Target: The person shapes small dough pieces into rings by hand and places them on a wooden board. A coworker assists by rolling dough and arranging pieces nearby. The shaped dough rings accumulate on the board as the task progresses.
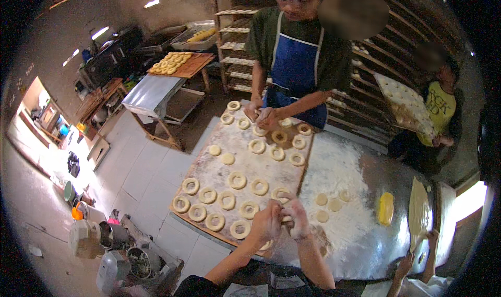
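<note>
Both hands, left hand and right hand, pinch one dough ring between them, over the floured wooden board carrying rows of rings.

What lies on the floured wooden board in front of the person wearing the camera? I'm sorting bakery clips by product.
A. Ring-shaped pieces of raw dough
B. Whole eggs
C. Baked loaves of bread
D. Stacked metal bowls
A: the wooden board carries rows of pale dough rings dusted with flour, and the left hand and right hand are together over a piece of dough at its near edge.
</note>
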{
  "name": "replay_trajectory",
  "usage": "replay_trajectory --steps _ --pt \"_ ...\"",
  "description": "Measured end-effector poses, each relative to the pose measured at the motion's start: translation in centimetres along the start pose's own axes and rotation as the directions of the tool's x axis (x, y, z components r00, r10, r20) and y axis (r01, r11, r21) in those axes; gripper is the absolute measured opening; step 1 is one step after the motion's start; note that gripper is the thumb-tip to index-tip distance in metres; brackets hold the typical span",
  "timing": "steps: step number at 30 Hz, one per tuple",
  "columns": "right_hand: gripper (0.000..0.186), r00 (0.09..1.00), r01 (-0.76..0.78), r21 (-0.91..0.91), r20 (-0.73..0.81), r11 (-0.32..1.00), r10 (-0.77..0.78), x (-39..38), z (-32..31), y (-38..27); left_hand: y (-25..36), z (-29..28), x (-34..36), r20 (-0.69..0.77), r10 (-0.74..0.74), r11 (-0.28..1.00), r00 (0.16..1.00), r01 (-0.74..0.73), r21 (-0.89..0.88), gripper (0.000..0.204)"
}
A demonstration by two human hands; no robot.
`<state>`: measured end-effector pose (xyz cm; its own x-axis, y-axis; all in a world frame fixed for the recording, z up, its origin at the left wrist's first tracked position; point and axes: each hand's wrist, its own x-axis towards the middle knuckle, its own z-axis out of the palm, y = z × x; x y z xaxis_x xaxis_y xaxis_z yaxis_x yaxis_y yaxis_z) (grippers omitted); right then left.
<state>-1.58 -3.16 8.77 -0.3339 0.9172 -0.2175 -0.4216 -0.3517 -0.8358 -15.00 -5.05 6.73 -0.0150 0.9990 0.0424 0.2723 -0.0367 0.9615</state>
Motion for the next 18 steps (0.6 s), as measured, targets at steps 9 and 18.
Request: replay_trajectory --steps 9,18 --pt "0.077 0.994 -0.02 -0.329 -0.107 0.944 -0.017 5.8 7.7 3.5 -2.6 -9.3 2.4 -0.124 0.121 0.989 0.985 -0.109 0.096 0.03" --pt "0.073 0.917 0.398 -0.561 0.221 0.726 -0.332 11.7 9.6 7.3 -4.5 -14.2 5.4 -0.147 0.26 0.935 0.954 -0.211 0.285 0.026"
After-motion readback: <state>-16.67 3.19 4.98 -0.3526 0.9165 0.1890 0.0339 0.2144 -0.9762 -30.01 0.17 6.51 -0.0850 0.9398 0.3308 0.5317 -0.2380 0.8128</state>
